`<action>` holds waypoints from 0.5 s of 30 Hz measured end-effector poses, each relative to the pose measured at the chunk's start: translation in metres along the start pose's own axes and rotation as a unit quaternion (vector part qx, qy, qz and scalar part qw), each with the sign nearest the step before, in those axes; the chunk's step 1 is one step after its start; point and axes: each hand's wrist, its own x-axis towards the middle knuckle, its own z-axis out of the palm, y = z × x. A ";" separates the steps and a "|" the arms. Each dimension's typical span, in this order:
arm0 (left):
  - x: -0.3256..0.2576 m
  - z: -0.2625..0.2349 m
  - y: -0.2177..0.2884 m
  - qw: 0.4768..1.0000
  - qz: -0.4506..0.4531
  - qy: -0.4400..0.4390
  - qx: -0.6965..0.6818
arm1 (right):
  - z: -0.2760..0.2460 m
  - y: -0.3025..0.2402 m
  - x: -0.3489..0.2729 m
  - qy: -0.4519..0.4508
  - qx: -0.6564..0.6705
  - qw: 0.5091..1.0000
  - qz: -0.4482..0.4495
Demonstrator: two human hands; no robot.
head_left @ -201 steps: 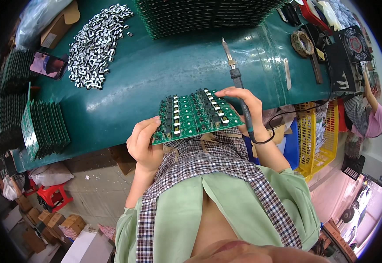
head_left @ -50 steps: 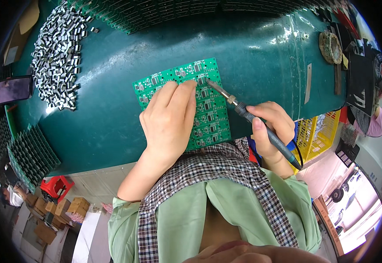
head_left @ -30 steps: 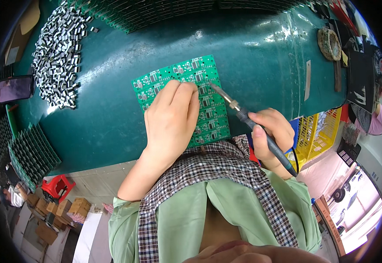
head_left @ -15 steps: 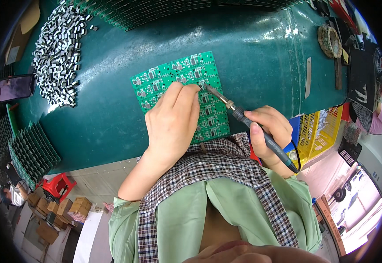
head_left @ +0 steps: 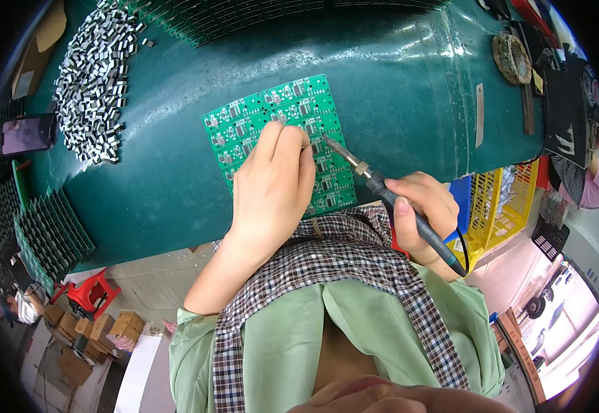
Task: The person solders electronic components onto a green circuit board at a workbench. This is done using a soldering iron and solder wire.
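A green panel of printed circuit boards (head_left: pixel 318 102), carrying rows of small chips, lies at the table's near edge. My left hand (head_left: pixel 268 182) rests over its middle, thumb and fingers pinched together close to the board. Whatever the pinch holds is hidden or too thin to make out. In my right hand (head_left: pixel 426 210) is a soldering iron (head_left: pixel 383 191) with a dark handle, slanting down to the left. Its metal tip meets or nearly meets the board's right column, just right of my left fingertips.
A heap of small silver-and-black parts (head_left: pixel 89 89) spreads at the far left, with a phone (head_left: pixel 29 135) beside it. Stacked green boards stand at the left (head_left: pixel 55 230) and back (head_left: pixel 244 27). A round tan holder (head_left: pixel 511 58) sits far right; a yellow crate (head_left: pixel 490 213) stands below.
The view has shifted slightly. Relative to the board, the iron's tip and my left fingertips are a little nearer to me. Both hands keep their grips.
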 end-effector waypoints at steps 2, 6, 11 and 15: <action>-0.004 0.000 -0.002 1.000 0.010 0.018 -0.005 | -0.001 0.000 -0.002 0.027 -0.001 1.000 0.000; -0.010 0.000 -0.005 0.998 0.022 0.054 -0.008 | 0.001 0.001 -0.002 0.027 -0.016 0.999 -0.011; -0.016 -0.001 0.000 0.999 -0.014 0.036 -0.030 | -0.002 0.001 -0.002 0.013 -0.014 0.999 -0.037; -0.016 0.001 -0.001 0.999 -0.005 0.037 -0.035 | -0.001 0.002 -0.003 0.002 -0.009 0.999 -0.037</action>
